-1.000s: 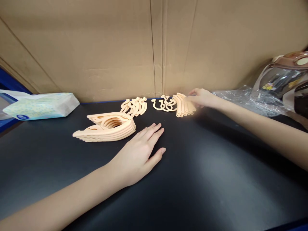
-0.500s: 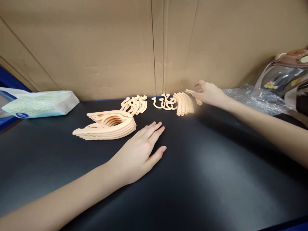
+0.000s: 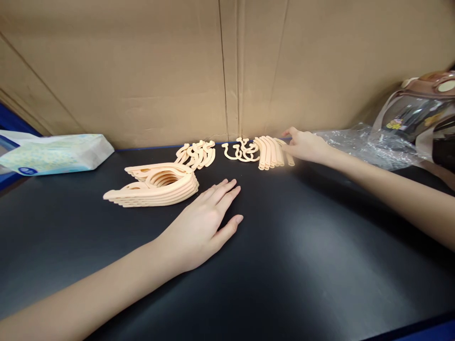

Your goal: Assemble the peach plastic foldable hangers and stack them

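My left hand (image 3: 202, 220) lies flat on the black tabletop (image 3: 284, 274), fingers stretched forward, thumb apart, holding nothing. Just left of its fingers is a stack of folded peach-coloured plastic hangers (image 3: 159, 192). My right hand (image 3: 305, 146) reaches to the back, fingers closed around a curved peach hanger arm (image 3: 289, 160) whose middle is partly hidden. That piece sits at the right end of a row of similar hanger arms (image 3: 268, 152). Left of the row are several hanger hooks (image 3: 245, 151). Another group of short curved peach pieces (image 3: 199, 154) lies behind the stack.
A cardboard wall (image 3: 159, 71) stands along the back edge. At the left lies a soft tissue pack (image 3: 64, 154). Crumpled clear plastic (image 3: 362, 142) and a clear bottle with a brown lid and strap (image 3: 423, 109) are at the right, beyond my right forearm.
My right hand has lowered slightly, bringing the hanger arm down closer against the row. My left hand stays flat in place. The view has shifted a little.
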